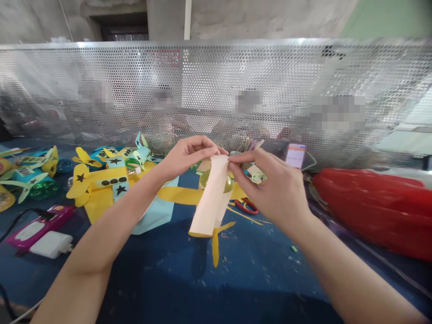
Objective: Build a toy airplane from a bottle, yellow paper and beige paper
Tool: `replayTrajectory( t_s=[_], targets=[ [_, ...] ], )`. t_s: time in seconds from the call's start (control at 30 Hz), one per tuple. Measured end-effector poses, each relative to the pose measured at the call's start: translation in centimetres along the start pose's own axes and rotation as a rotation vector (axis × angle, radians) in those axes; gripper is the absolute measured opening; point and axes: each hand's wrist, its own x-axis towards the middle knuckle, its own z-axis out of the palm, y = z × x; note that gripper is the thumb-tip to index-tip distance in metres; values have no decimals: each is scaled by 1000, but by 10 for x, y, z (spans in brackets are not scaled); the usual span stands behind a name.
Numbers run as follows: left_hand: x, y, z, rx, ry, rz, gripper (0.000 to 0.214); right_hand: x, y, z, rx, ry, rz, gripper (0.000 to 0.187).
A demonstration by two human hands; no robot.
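Right in the middle of my head view is the paper [209, 198], a pale strip sloping toward me, its far end up between both hands and its near end by the yellow blades [215, 251]. My left hand [189, 156] has thumb and fingertips brought together on the far edge, while my right hand [281, 182] pinches that end's right corner between thumb and forefinger; I take the two-sided hold as a way of keeping the edge straight and taut. Behind the strip shows a greenish, rounded body, perhaps a bottle [204, 180], with a yellow wing [180, 195] jutting out to the left. A dark shadow below suggests to me that the piece is held off the surface [151, 283], though I can't tell what bears its weight. Just beyond, a blue sheet [157, 217] lies left and red scissors [248, 207] sit right among yellow scraps [249, 218], probably parked within reach. Farther left I see starred planes [96, 180] crowded together, seemingly to spare working room, and nearer me a purple power strip [37, 227] with a white charger [50, 244]. A phone [294, 156] stands tilted at far right, its screen toward me, beside a red bag [374, 209].
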Motion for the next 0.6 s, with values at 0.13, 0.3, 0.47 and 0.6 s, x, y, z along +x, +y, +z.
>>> replayTrajectory(
  t_s=[0.13,0.3,0.47,0.6],
  targets=[
    [1,-2,-3,-9,4,2,24,0,0,1,-16,2,13,5],
    [1,-6,-5,-35,-3,-4,25,0,-1,0,-20,7,23,5],
    [2,-10,-6,-78,-10,-24,30,-1,-2,0,-14,4,27,5],
    [3,-13,-9,-119,-45,-18,31,-1,-3,0,-7,7,34,5]
  ],
)
